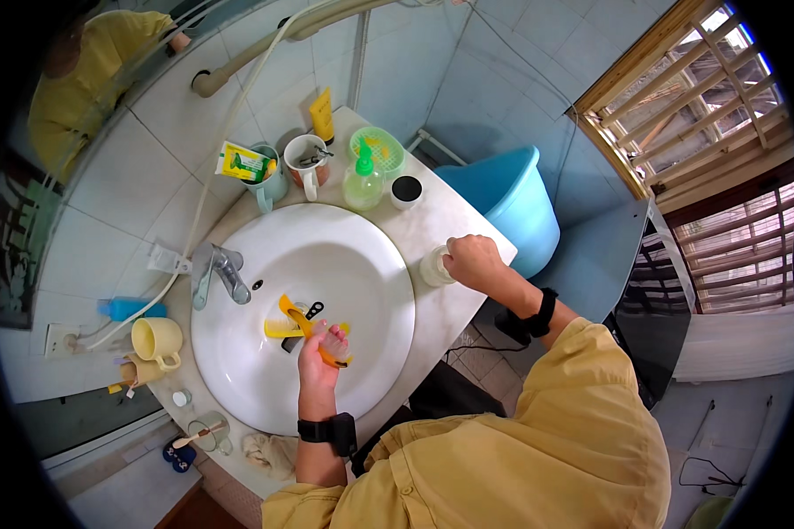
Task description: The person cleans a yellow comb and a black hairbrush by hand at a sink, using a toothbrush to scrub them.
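My left hand (322, 360) is over the basin, palm up, with its fingers curled around a curved orange plastic tool (295, 313). Something pale and translucent shows at those fingers; its kind is unclear. Below, in the white washbasin (384, 278), lie a yellow comb (279, 328) and a black tool with a holed handle (315, 309), both partly covered. My right hand (475, 262) is a fist against the upper right side of a clear jar (435, 268) on the counter. Its fingertips are hidden, so a grip on the jar cannot be made out.
A chrome faucet (221, 271) rises at the basin's left. Behind stand two mugs (269, 182), a green pump bottle (364, 185), a black-topped jar (407, 192) and a green soap dish (387, 149). A yellow mug (155, 340) and glass mug (208, 430) line the left. A blue tub (526, 218) adjoins the counter.
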`<act>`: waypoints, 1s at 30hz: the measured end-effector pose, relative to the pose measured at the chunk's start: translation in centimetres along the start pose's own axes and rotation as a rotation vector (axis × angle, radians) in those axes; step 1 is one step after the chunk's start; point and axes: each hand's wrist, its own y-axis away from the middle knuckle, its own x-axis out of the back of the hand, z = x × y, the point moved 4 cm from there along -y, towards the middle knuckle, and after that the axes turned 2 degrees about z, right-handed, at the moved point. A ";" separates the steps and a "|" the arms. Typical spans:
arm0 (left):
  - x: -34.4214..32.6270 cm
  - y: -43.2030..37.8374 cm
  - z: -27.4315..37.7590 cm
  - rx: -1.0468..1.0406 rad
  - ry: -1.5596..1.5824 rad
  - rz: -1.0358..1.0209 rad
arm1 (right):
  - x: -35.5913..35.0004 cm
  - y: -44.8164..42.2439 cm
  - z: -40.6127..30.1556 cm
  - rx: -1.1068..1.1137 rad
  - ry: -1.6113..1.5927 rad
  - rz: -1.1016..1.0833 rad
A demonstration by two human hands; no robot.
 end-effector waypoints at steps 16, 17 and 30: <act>0.8 0.9 0.3 -0.013 0.017 -0.006 | 2.2 1.1 4.3 -0.200 -0.606 -0.118; 1.1 0.9 0.4 -0.014 0.014 -0.004 | 3.0 1.6 4.9 -0.201 -0.605 -0.116; -1.9 2.8 0.5 0.047 0.047 -0.220 | -0.1 9.2 1.2 -0.389 -1.949 -0.497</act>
